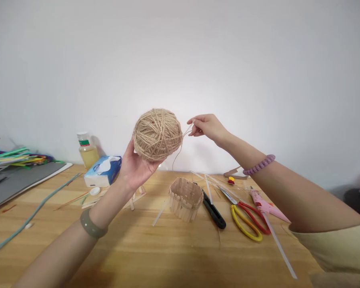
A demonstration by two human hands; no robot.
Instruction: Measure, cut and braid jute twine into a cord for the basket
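Observation:
A big ball of tan jute twine is held up above the table, its underside resting in my left hand with the fingers curled behind it. To its right, my right hand pinches a strand of twine that runs from the ball's right side. A thin loose end of the twine dangles below that strand. Under the ball, a small oval basket with walls of upright wooden sticks stands on the table.
Right of the basket lie a black utility knife, scissors with red and yellow handles, and a pink cone-shaped piece. At left are a tissue pack, a bottle and a blue pipe cleaner. A white wall rises behind.

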